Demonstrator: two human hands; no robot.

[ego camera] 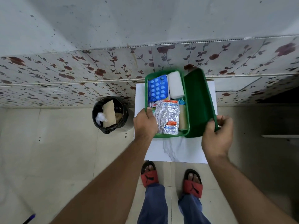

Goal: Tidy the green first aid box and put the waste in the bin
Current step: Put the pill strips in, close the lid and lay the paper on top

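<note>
The green first aid box (146, 88) lies open on a small white table (178, 151). Inside it are a blue blister pack (156, 88), a white gauze roll (175, 84), silver blister strips (168, 117) and a beige bandage roll (182, 117). The box's lid (199, 102) stands tilted up on the right. My left hand (144, 123) grips the box's left front rim. My right hand (217, 136) holds the lid's near right edge. The bin (110, 115), lined with a black bag, stands on the floor left of the table, with brown paper and a white wad in it.
A wall with floral tiles (80, 75) runs behind the table and bin. My feet in red slippers (192, 183) stand on the pale floor tiles in front of the table. A dark opening (281, 94) lies at the right.
</note>
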